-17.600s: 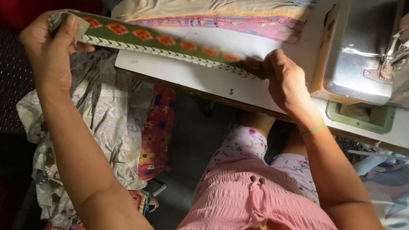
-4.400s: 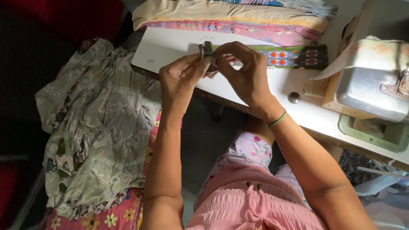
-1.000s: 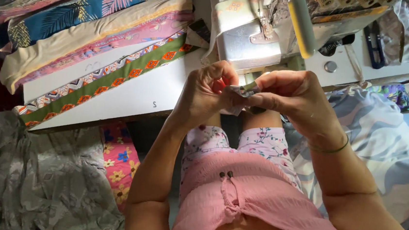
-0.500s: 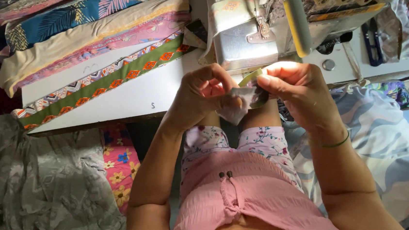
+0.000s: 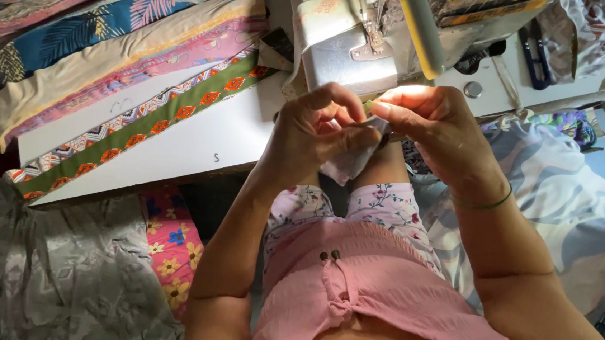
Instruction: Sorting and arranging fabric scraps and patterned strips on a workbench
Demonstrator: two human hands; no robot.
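My left hand (image 5: 316,131) and my right hand (image 5: 435,126) meet in front of the sewing machine (image 5: 359,41), just off the table's near edge. Together they pinch the end of a green patterned fabric strip (image 5: 140,128), whose pale underside (image 5: 350,159) hangs between my fingers. The rest of the strip, green with orange diamond motifs, lies diagonally across the white table (image 5: 204,141) toward the left. A thin green bangle (image 5: 483,204) circles my right wrist.
Folded colourful fabrics (image 5: 105,32) are stacked along the table's far left. A pale grey cloth (image 5: 42,272) and a pink floral cloth (image 5: 170,253) lie on the floor at the left. Blue snips (image 5: 538,55) rest right of the machine. A grey-white sheet (image 5: 572,213) lies at the right.
Both hands have stayed together by the machine, working the strip's end; the pale underside now hangs lower between the fingers. Since much earlier the view has swung right toward the machine.
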